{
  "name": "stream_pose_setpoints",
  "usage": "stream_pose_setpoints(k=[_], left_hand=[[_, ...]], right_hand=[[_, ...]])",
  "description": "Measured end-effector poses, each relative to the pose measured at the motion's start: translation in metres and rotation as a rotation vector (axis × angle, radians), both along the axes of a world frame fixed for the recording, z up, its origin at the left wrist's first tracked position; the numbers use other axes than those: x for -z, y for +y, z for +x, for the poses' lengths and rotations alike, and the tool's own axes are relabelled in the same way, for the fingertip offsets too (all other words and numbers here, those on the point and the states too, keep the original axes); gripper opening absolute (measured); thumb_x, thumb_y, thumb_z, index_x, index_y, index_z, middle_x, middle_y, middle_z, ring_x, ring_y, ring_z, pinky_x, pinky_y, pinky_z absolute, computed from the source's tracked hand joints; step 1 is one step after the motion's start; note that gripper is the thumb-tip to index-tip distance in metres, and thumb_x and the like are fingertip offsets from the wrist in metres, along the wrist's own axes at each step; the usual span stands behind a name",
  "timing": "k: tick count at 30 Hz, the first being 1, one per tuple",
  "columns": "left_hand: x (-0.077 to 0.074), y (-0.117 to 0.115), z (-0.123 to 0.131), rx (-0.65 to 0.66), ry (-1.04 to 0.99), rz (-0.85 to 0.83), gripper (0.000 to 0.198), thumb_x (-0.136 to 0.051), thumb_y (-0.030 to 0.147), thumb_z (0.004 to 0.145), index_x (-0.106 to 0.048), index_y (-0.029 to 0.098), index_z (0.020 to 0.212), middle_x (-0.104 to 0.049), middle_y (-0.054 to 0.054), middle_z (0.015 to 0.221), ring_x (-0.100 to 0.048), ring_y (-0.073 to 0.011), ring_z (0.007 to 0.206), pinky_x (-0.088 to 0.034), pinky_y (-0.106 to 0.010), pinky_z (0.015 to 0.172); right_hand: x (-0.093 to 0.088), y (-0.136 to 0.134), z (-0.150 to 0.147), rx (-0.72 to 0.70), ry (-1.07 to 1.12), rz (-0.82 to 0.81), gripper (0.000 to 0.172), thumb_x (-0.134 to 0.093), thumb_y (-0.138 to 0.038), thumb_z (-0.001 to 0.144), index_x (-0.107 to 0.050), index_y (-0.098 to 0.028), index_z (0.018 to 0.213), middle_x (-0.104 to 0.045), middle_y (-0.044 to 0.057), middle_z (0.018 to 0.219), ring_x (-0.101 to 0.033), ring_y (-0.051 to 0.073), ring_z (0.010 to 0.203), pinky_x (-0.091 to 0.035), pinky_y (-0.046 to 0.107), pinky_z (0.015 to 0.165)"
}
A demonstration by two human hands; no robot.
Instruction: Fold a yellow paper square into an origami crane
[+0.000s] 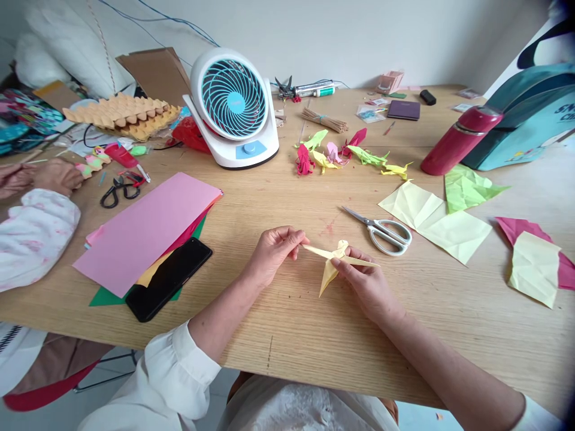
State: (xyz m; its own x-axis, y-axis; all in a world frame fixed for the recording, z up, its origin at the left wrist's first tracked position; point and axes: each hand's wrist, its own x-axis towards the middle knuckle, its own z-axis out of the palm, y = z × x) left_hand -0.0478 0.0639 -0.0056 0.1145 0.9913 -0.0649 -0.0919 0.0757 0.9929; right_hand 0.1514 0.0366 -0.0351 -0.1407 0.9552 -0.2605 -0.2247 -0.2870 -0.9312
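A pale yellow origami figure (330, 273) with long thin points is held up between my two hands, just above the wooden table (287, 335). My left hand (275, 252) pinches the tip of its left point between thumb and fingers. With thumb and fingers, my right hand (363, 281) grips the middle of the folded paper; some of those fingers are behind it. White-handled scissors (390, 236) lie just beyond my right hand, blades toward the upper left. Farther back sit several folded paper figures (325, 157) in red, pink, green and yellow.
Creased paper sheets (449, 224) lie at right, near a red bottle (458, 143) and a teal bag (521, 126). Coloured paper (157, 227), a phone (169, 279) and a white fan (233, 102) are at left. Another person's hands (56, 175) work at far left.
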Motion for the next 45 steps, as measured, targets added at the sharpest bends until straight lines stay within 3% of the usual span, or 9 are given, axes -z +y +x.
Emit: stream_pose_setpoints(k=[5,9,13,22,28,36,42,45], left_hand=[[0.0,-0.003,0.004,-0.037,0.001,0.033,0.041,-0.067,0.055,0.085,-0.07,0.014,0.079,-0.061,-0.001,0.071,-0.05,-0.0076,0.058,-0.043,-0.019,0.053],[0.0,-0.008,0.009,0.066,0.0,0.012,0.046,-0.06,0.06,0.088,-0.068,0.015,0.092,-0.065,-0.003,0.08,-0.051,-0.0086,0.06,-0.044,-0.02,0.052],[0.0,-0.013,0.013,0.178,0.135,0.055,0.041,-0.068,0.053,0.086,-0.067,0.016,0.104,-0.062,0.0,0.08,-0.049,-0.0072,0.059,-0.042,-0.019,0.053],[0.014,-0.017,0.026,0.159,0.119,0.073,0.036,-0.077,0.046,0.078,-0.065,0.014,0.088,-0.064,0.0,0.081,-0.055,-0.0092,0.066,-0.043,-0.02,0.061],[0.01,-0.019,0.025,0.146,0.087,0.068,0.036,-0.079,0.047,0.076,-0.064,0.015,0.08,-0.06,0.003,0.07,-0.049,-0.0075,0.059,-0.04,-0.02,0.058],[0.005,-0.017,0.022,0.236,0.033,0.098,0.03,-0.078,0.041,0.079,-0.062,0.015,0.082,-0.06,0.002,0.073,-0.049,-0.0065,0.059,-0.04,-0.02,0.058],[0.006,-0.018,0.024,0.183,0.09,0.152,0.032,-0.079,0.039,0.078,-0.06,0.014,0.08,-0.059,0.001,0.074,-0.052,-0.0075,0.066,-0.04,-0.019,0.06],[0.007,-0.017,0.024,0.189,0.05,0.079,0.037,-0.08,0.044,0.076,-0.058,0.014,0.079,-0.056,0.003,0.07,-0.049,-0.0062,0.059,-0.039,-0.018,0.055]], right_hand=[[0.0,0.001,0.0,0.032,0.0,0.04,0.038,-0.084,-0.05,0.069,-0.061,-0.021,0.075,-0.06,-0.002,0.069,-0.047,0.012,0.061,-0.036,0.025,0.058],[0.0,0.002,0.001,0.064,-0.013,0.096,0.034,-0.084,-0.046,0.072,-0.061,-0.022,0.074,-0.056,-0.003,0.069,-0.043,0.011,0.062,-0.033,0.024,0.057],[0.002,0.003,0.002,0.055,-0.054,0.131,0.035,-0.086,-0.044,0.068,-0.06,-0.021,0.073,-0.055,-0.004,0.068,-0.041,0.011,0.061,-0.033,0.024,0.056],[-0.006,-0.001,-0.005,-0.069,-0.051,0.11,0.042,-0.09,-0.05,0.06,-0.063,-0.02,0.075,-0.061,-0.002,0.072,-0.054,0.014,0.067,-0.043,0.026,0.064],[-0.005,0.001,-0.006,-0.03,0.033,0.042,0.045,-0.095,-0.042,0.052,-0.062,-0.021,0.075,-0.065,-0.003,0.075,-0.056,0.013,0.069,-0.044,0.025,0.067],[-0.011,0.002,-0.003,-0.123,0.108,0.062,0.034,-0.089,-0.042,0.065,-0.065,-0.02,0.073,-0.064,-0.002,0.076,-0.057,0.014,0.075,-0.045,0.026,0.072],[-0.006,0.003,-0.003,-0.072,0.135,0.044,0.035,-0.093,-0.038,0.059,-0.067,-0.021,0.073,-0.065,-0.003,0.075,-0.057,0.012,0.071,-0.045,0.025,0.07],[-0.004,0.003,-0.002,-0.093,0.143,0.058,0.031,-0.092,-0.036,0.062,-0.068,-0.022,0.075,-0.066,-0.003,0.074,-0.057,0.012,0.071,-0.046,0.024,0.07]])
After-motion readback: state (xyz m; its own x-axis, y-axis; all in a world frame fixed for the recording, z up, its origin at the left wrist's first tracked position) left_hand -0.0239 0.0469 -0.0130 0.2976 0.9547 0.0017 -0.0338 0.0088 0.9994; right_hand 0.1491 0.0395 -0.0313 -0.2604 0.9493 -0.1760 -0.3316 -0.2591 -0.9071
